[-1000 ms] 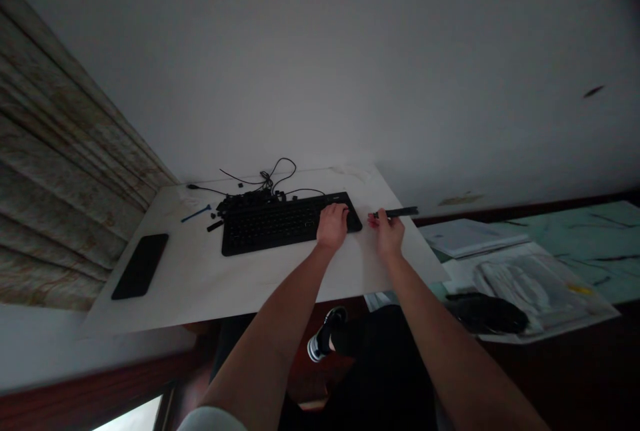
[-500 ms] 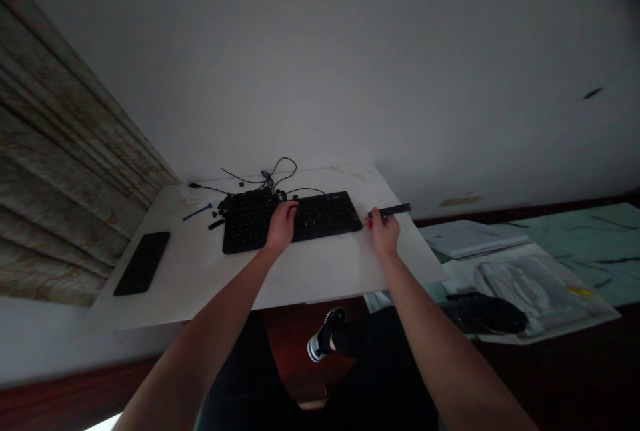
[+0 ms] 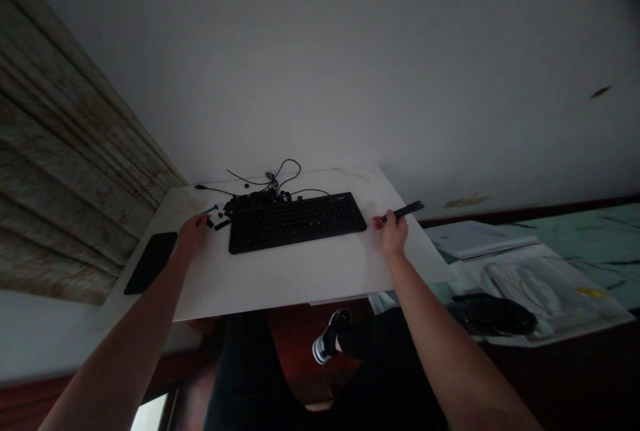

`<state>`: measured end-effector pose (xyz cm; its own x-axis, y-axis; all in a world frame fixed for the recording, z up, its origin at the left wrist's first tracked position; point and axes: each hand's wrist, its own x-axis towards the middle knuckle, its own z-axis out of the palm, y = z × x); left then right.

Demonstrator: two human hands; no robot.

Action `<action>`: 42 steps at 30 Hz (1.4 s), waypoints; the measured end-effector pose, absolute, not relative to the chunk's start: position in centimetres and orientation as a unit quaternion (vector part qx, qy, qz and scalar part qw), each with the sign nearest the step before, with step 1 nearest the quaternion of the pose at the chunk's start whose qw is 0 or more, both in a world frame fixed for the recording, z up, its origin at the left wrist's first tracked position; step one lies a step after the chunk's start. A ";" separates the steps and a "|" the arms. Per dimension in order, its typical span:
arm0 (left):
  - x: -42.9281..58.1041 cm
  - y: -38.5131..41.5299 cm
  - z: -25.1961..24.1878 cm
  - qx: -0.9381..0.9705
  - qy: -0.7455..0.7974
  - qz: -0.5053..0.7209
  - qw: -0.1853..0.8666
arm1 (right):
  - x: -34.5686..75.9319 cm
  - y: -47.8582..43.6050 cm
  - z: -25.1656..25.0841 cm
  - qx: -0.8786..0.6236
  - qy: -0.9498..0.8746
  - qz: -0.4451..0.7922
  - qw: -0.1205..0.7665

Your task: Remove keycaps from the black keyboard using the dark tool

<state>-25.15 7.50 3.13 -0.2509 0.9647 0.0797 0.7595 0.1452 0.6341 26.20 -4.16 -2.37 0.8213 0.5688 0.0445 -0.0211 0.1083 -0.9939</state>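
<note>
My left hand (image 3: 194, 234) is at the left of the white table, its fingers over the near end of a thin blue tool (image 3: 211, 209). A small black piece (image 3: 209, 223), possibly a keycap, sits by its fingertips. Whether the fingers grip either one is hidden. Off the right end of the black keyboard (image 3: 300, 224), my right hand (image 3: 393, 234) is closed around a slim black brush (image 3: 409, 209) that points right. One spot among the keys shows a pale outline. Behind the keyboard's left half lies a heap of loose black keycaps (image 3: 255, 199).
A black cable (image 3: 287, 164) loops along the wall behind the keyboard. A dark phone (image 3: 151, 263) lies at the table's left edge, near the curtain (image 3: 65, 151). Papers (image 3: 480, 239) and a black bundle (image 3: 495, 314) lie on a surface to the right.
My left hand has left the keyboard and moved left to the blue tool. A small black piece now shows by its fingertips. My right hand keeps the brush, tilted slightly more upward.
</note>
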 end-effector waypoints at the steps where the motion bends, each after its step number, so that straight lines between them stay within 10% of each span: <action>1: -25.5 7.7 3.0 0.590 0.736 0.282 0.175 | 26.2 -4.1 -2.4 -0.637 -0.217 0.207 0.710; 27: -22.3 2.7 -0.6 0.648 0.622 0.440 0.015 | 26.3 -4.1 -1.7 -0.644 -0.220 0.220 0.698; 42: -17.3 -0.2 -0.3 0.791 0.520 0.318 0.049 | 25.4 -2.1 0.3 -0.799 -0.420 0.142 0.406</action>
